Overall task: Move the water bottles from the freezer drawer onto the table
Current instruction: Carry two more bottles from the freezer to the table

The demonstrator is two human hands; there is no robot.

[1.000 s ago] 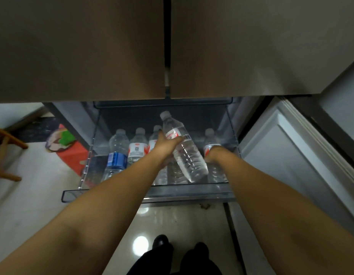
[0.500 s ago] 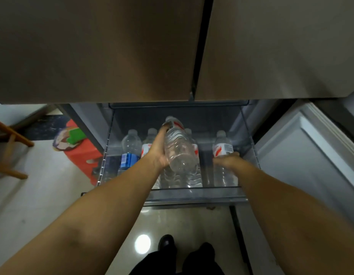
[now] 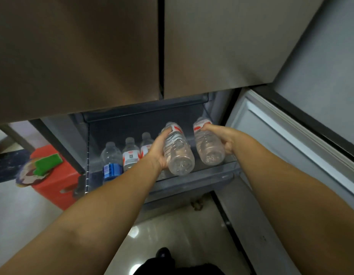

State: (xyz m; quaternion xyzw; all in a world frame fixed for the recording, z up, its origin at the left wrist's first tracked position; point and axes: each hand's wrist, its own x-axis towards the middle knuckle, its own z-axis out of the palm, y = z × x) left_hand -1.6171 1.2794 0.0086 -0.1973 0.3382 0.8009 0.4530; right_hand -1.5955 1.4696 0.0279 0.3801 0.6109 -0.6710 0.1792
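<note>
The clear freezer drawer (image 3: 194, 180) stands pulled out below the fridge doors. My left hand (image 3: 157, 149) grips a clear water bottle with a red-and-white label (image 3: 177, 153), lifted above the drawer with its base tipped toward me. My right hand (image 3: 221, 135) holds a second, similar bottle (image 3: 208, 145), also raised and tilted base-first. Three bottles still stand upright in the drawer's left part: one with a blue label (image 3: 110, 161), and two with red-and-white labels (image 3: 131, 153) (image 3: 146, 144). The table is out of view.
Closed brown fridge doors (image 3: 112, 56) hang overhead. An open lower door (image 3: 291, 139) runs along the right. A red stool (image 3: 53, 179) with a green sponge (image 3: 47, 163) and a plate stands left of the drawer. Glossy floor lies below, with my dark shoes.
My right hand closed on the right-hand bottle and lifted it out of the drawer. My left hand tipped its bottle further, base toward me. The view shifted left.
</note>
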